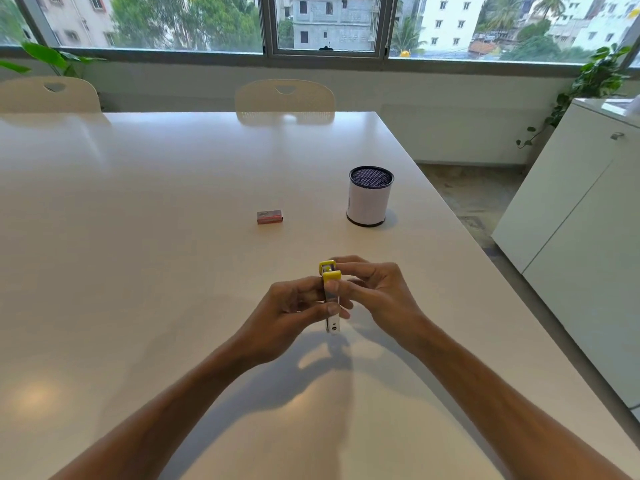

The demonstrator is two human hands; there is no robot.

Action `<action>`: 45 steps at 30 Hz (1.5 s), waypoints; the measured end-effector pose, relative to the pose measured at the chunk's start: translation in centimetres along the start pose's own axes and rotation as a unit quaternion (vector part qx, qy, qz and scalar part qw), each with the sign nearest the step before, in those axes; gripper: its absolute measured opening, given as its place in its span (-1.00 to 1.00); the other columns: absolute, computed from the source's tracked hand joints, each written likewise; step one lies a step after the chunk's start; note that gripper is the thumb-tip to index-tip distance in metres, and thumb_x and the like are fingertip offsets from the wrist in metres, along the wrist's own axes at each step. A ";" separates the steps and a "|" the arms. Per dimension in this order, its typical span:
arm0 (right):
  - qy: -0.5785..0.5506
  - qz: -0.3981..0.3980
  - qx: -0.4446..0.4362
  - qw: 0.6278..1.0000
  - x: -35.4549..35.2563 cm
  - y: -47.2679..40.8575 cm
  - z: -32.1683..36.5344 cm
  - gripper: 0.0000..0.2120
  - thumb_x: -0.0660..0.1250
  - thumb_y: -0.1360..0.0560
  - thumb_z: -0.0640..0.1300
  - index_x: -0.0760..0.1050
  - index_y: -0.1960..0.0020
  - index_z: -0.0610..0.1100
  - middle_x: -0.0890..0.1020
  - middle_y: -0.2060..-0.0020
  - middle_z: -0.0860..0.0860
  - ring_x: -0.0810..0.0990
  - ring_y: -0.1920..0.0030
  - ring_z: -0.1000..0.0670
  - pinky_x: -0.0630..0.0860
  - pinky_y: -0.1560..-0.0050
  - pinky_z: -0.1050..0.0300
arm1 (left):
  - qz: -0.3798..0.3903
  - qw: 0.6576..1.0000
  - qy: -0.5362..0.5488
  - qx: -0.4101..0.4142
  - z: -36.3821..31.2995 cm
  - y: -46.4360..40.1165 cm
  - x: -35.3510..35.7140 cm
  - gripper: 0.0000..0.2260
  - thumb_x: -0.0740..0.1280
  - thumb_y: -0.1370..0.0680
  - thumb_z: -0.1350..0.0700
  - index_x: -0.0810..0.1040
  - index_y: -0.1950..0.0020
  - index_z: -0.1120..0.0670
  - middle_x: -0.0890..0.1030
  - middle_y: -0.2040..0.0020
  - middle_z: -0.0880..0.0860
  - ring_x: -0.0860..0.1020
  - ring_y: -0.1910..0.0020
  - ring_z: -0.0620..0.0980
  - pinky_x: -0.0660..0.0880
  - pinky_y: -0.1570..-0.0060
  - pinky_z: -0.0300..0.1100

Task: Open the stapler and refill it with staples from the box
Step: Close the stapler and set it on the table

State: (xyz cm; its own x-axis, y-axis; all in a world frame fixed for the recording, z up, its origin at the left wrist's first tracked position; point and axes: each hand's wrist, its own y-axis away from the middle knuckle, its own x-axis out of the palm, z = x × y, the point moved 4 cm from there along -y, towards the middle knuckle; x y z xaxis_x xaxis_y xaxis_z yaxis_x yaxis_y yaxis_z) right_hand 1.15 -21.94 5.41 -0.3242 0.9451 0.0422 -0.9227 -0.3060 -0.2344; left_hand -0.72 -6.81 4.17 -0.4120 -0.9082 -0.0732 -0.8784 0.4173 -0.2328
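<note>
Stapler (330, 296) sits pinched between both hands above the tabletop (173, 237): left hand (291, 306) curled around its metal body, right hand (374, 289) fingers closed near the yellow end. Staple box (270, 216) lies well beyond the hands, still closed. Opening probably wants a steady left grip while the right pulls

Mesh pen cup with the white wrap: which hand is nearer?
Right. The right hand sits below the mesh pen cup; the left hand lies farther left, across the yellow stapler.
</note>
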 end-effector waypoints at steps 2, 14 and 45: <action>-0.002 -0.004 -0.001 1.000 0.0 0.1 0.0 -0.86 0.49 -0.40 -0.10 0.74 0.05 0.01 0.70 0.00 0.12 0.57 0.35 0.02 0.51 0.33 0.23 | -0.002 1.000 0.003 -0.001 0.0 0.0 0.0 -0.75 0.37 -0.54 0.25 0.59 -0.20 0.28 0.72 -0.03 0.22 0.70 -0.03 0.18 0.60 -0.11 -0.04; 0.022 -0.028 -0.020 0.999 -0.5 -0.7 -0.1 -0.72 0.48 -0.46 -0.26 0.65 -0.10 0.03 0.76 0.02 0.06 0.73 0.00 0.06 0.60 0.02 0.26 | -0.018 0.994 -0.100 -0.027 0.8 -0.3 -1.3 -0.65 0.49 -0.47 0.18 0.61 -0.25 0.16 0.72 -0.12 0.06 0.68 -0.13 -0.04 0.57 -0.20 -0.13; 0.518 0.111 0.058 0.846 -2.4 -12.6 -6.7 -0.53 0.33 -0.55 0.12 0.41 -0.44 0.09 0.50 -0.23 -0.03 0.40 -0.31 -0.10 0.28 -0.22 -0.08 | -0.102 0.846 -0.512 -0.106 3.9 -0.6 -6.0 -0.28 0.21 -0.46 -0.31 0.33 -0.51 0.09 0.31 -0.55 0.06 0.23 -0.54 0.01 0.15 -0.53 -0.01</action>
State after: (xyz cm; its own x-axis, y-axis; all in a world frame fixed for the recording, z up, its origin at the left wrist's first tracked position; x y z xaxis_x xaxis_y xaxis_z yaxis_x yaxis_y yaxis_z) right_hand 14.92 -19.54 1.77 -0.1909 0.4385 -0.8782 -0.8968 -0.4417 -0.0256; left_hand 3.22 -1.71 0.97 0.0834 -0.4673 -0.8801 -0.9743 0.1470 -0.1704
